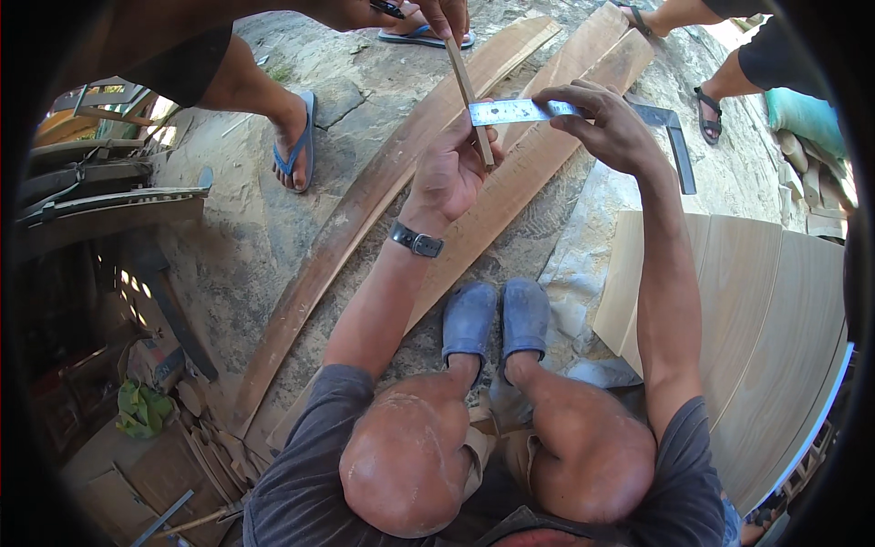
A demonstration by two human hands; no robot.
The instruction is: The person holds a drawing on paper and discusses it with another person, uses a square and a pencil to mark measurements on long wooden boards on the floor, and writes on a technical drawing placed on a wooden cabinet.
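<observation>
My left hand [447,182] is closed around the lower end of a thin wooden strip [462,77], which stands tilted. Another person's hand [445,16] grips the strip's upper end. In my right hand [609,128] is a try square, its marked steel blade [512,112] pinched between thumb and fingers. The blade's free end lies across the strip, just above my left hand's fingers. Past my right hand a dark angled arm [679,155] shows, seemingly part of the same square; my hand hides the join.
Beneath my hands, long planks [519,178] and a curved board [337,246] lie on rough ground. Joined pale boards [738,301] are at right, scrap wood [214,456] at lower left. Other people's feet [292,146] stand at the far side. One person's hand holds a pen [387,8].
</observation>
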